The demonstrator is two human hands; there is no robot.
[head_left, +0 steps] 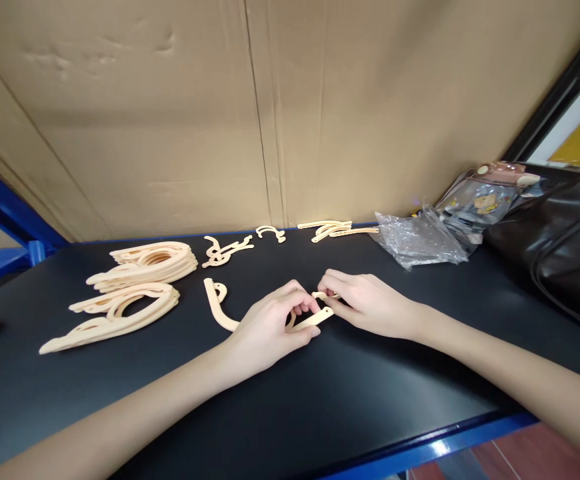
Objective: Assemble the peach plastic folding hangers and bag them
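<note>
Head view: steady holed beige strip [322,317], pinched in left hand [273,327], beside small piece [319,295] (mostly hidden) gripped in right hand [366,301].

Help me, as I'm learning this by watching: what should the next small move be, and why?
I'd probably bring the small piece to the pale strip at its holed end. The left hand grips the strip with that end poking out, and the right hand holds the small piece close by.
</note>
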